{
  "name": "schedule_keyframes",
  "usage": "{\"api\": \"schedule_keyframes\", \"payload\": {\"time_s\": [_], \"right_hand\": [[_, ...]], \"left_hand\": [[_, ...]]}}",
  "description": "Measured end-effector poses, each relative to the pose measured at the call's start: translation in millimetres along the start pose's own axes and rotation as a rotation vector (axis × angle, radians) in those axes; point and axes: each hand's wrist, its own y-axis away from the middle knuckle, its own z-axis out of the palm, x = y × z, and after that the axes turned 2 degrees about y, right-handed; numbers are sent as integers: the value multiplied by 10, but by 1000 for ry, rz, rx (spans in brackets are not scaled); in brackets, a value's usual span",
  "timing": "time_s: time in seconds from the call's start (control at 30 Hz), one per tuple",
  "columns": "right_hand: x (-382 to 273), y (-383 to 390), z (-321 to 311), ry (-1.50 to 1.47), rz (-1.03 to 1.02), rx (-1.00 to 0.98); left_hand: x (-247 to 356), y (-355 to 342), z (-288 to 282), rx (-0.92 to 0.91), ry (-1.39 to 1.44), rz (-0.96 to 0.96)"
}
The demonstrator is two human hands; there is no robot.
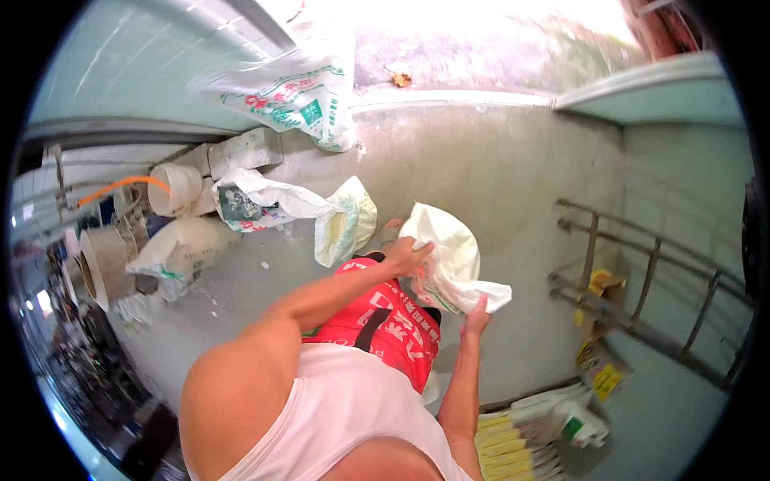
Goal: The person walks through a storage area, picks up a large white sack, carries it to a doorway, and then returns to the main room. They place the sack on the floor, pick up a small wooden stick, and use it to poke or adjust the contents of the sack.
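Observation:
A white woven sack (447, 235) is held up in front of my lap, its mouth rim folded and its side sagging. My left hand (409, 256) is closed on the near left edge of the sack. Lower on the right, my right hand (476, 317) pinches the rim at the corner that sticks out. What is inside the sack cannot be seen from here. A second white sack (350, 220) stands just left of it with its mouth rolled open, showing a pale yellowish inside. My lap is covered by a red apron (385, 321) with white print.
Further left are a sack with a dark green patch (245, 207), a plump white sack (186, 250) and a white bucket (175, 190). A printed plastic sack (305, 96) stands by the doorway. Right, a metal ladder (654, 293) leans near cartons (601, 301); folded yellow-and-white sacks (513, 449) lie below.

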Motion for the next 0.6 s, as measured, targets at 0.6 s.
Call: {"api": "schedule_keyframes", "payload": {"time_s": [0.6], "right_hand": [[-2134, -1260, 3780, 540, -438, -998]], "left_hand": [[219, -846, -1076, 1080, 871, -20]]}}
